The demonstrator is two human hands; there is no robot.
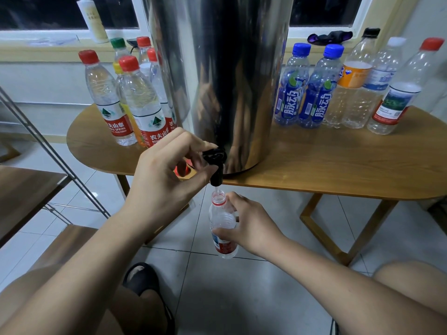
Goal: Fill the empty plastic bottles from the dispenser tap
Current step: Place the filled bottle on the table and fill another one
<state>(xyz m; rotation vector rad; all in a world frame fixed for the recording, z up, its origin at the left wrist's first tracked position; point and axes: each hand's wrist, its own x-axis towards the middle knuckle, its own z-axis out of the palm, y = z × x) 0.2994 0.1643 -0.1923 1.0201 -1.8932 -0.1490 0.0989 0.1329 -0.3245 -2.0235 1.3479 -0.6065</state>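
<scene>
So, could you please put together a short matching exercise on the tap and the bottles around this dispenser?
Things:
1. tap
2. uncapped bottle
3. two blue-capped bottles
4. orange-labelled bottle

Place or state:
A. has a black cap
B. held upright below the table edge, mouth under the tap
C. stand side by side next to the steel dispenser
D. black, low on the steel dispenser, over the table's front edge

Pairs: 1-D, 2-B, 3-C, 4-A
</scene>
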